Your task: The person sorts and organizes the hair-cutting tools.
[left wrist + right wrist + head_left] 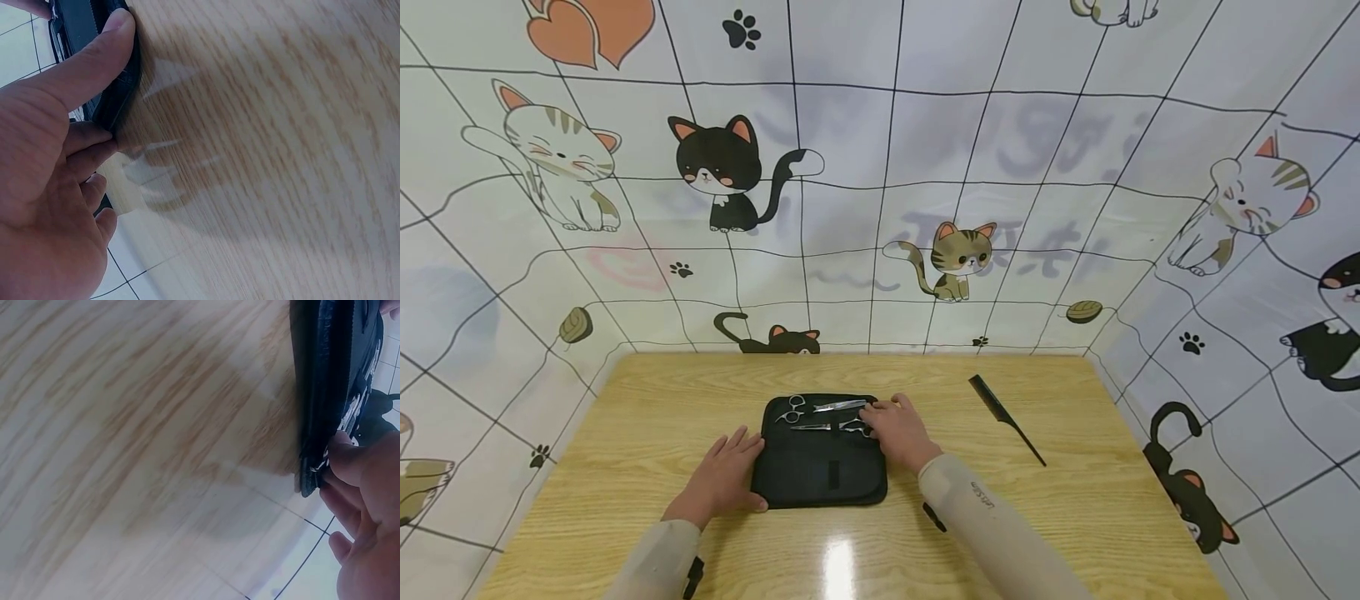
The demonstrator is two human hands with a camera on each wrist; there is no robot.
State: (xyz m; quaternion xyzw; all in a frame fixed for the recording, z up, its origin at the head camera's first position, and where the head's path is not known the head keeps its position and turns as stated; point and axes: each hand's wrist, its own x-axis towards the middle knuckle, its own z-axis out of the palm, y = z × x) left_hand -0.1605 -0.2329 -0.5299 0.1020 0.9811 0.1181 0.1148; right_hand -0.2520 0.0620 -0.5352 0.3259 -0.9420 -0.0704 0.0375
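A black zip case point(793, 473) lies on the table with its inside facing up. Across its far part lie two silver pairs of scissors: thinning-type or plain I cannot tell. The farther scissors point(839, 406) have their handles to the left; the nearer scissors point(811, 427) have theirs to the right, partly under a strap. My left hand point(722, 477) pinches the case's left edge, thumb on top and fingers below in the left wrist view. At the right edge, by the scissors, my right hand point(901, 432) pinches the rim between thumb and fingers.
A black tail comb point(1000, 412) lies slanted on the wooden table point(685, 408), right of the case. Behind and at both sides hangs a white grid cloth point(850, 208) printed with cats. Light glares off the table's near part.
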